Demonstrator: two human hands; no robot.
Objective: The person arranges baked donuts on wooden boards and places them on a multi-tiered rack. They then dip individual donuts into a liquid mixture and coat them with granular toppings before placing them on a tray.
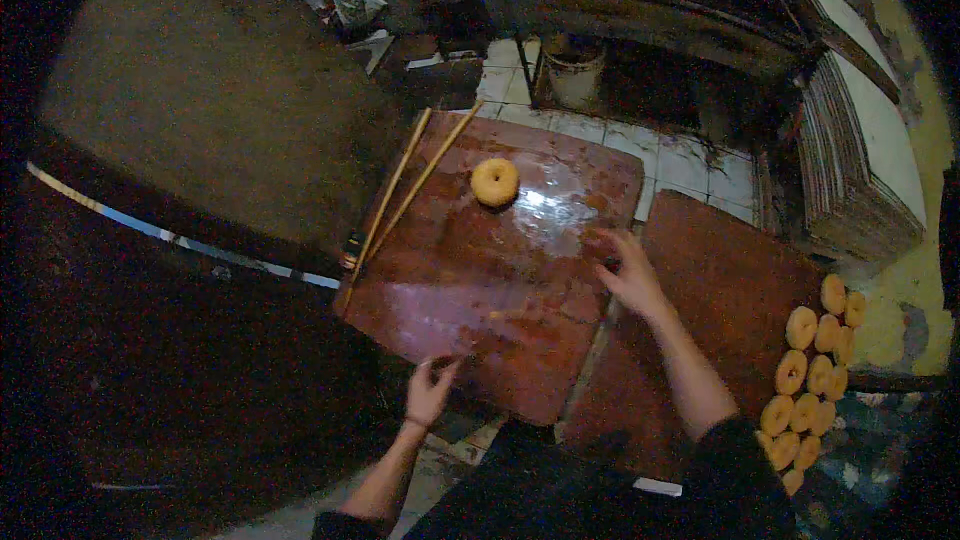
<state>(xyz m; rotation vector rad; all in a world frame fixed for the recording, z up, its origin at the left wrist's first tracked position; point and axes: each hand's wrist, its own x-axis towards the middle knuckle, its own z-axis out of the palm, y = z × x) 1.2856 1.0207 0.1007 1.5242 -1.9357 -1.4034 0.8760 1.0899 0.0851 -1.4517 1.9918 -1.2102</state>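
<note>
One ring-shaped piece of dough or bread point(496, 183) lies on a shiny reddish-brown board point(480, 240), towards its far side. My right hand point(628, 270) is over the board's right edge, fingers apart and holding nothing. Near the board's front edge is my left hand point(431, 388), empty, with thumb and fingers apart. Two long thin wooden sticks point(401, 180) rest along the board's left side, converging towards me. A small dark item point(350, 250) sits beside them. Several more rings point(793, 372) are grouped at the far right.
A second reddish-brown board point(720, 262) adjoins on the right. Stacked flat panels point(862, 157) stand by the wall at the back right. A bucket point(574, 75) is beyond the board, near white tiles point(679, 165). To the left is a large dark round vessel or surface point(225, 90) with a pale rim.
</note>
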